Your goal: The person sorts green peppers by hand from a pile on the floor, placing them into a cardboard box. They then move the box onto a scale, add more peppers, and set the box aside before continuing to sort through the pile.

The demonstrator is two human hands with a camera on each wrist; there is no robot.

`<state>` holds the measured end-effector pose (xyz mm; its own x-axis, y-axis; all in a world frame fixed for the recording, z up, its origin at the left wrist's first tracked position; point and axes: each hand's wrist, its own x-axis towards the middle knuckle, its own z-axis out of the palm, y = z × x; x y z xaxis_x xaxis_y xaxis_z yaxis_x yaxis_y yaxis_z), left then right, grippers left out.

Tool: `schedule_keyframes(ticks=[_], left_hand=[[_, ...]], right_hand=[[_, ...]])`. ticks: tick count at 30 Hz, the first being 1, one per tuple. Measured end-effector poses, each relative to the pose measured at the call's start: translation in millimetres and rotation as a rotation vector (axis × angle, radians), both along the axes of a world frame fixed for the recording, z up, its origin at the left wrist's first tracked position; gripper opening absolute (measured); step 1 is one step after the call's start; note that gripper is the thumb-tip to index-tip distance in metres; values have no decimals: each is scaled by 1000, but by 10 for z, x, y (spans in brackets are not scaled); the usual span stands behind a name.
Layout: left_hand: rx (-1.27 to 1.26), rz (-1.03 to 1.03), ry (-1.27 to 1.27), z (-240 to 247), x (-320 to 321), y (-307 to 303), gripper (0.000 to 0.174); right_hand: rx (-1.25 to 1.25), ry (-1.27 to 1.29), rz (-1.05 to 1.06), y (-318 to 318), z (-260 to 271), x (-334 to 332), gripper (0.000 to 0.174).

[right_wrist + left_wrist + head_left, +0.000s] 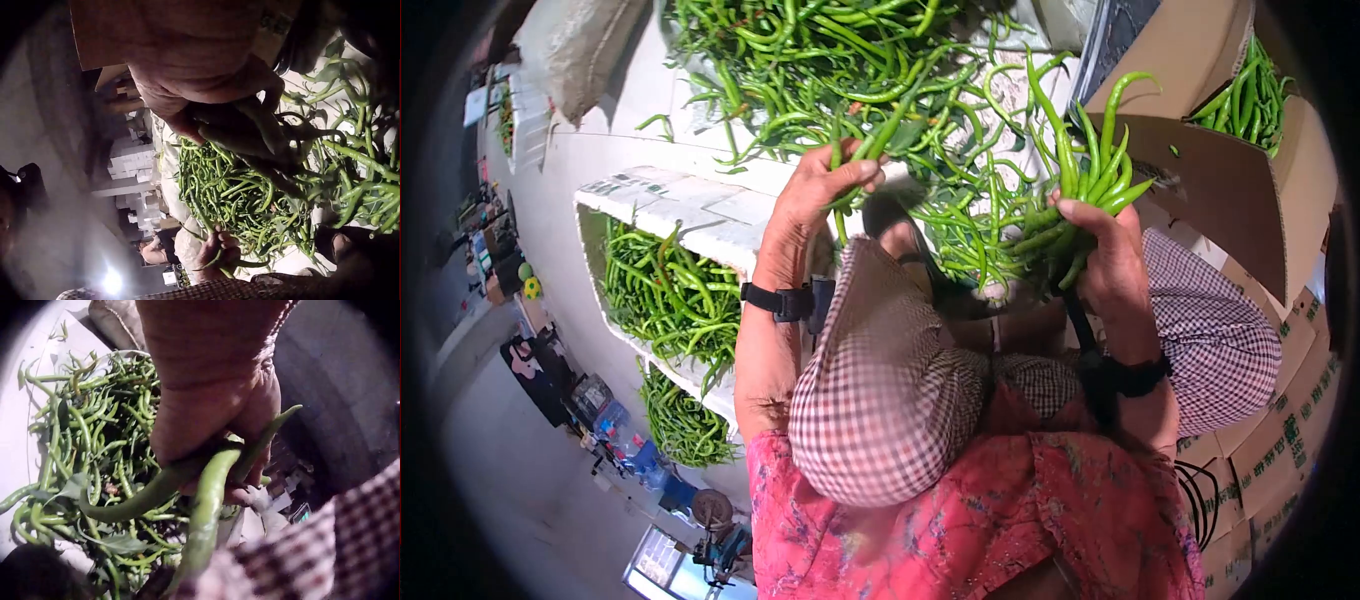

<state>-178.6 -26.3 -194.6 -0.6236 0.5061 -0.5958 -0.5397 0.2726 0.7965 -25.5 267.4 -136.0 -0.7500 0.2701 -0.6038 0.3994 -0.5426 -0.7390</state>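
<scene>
My left hand (818, 190) pinches a few long green chili peppers (888, 128) between thumb and fingers, left of centre in the head view. Seen from the left wrist, one curved chili pepper (211, 506) hangs down below that hand. A thick bunch of chili peppers (1090, 170) is gripped in my right hand (1118, 262), thumb across it, tips fanned upward. From the right wrist, this bunch (250, 134) lies in shadow under the palm. Beyond both hands spreads a loose heap of chili peppers (800, 50) with leaves mixed in.
A white foam box (675, 195) holding chili peppers lies at the left, with another pile (685, 420) below it. An open cardboard box (1220, 185) stands at the right, chili peppers inside. A sack (575, 55) is at upper left. The person's checked-cloth knees (880, 400) sit between the arms.
</scene>
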Motion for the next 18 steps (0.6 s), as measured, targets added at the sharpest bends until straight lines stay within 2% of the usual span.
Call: schedule_keyframes(ticks=[3,4,9,12,14,18], left_hand=[[95,99,43,436,-166,-37,26],[108,206,59,630,-154,24,26],[-34,115,271,1205,-281,-82,31],[123,256,212,1629,-278,-25,25],[281,208,179,1869,-331,-73,29],[609,257,103,2324,-248,-49,34]], right_hand=[[29,37,67,-34,120,-6,41],[28,64,71,-47,155,-2,41],[8,113,62,-98,314,25,41],[-54,159,47,-118,431,64,41],[-35,163,56,-119,495,110,40],[-111,181,50,-127,685,227,39]])
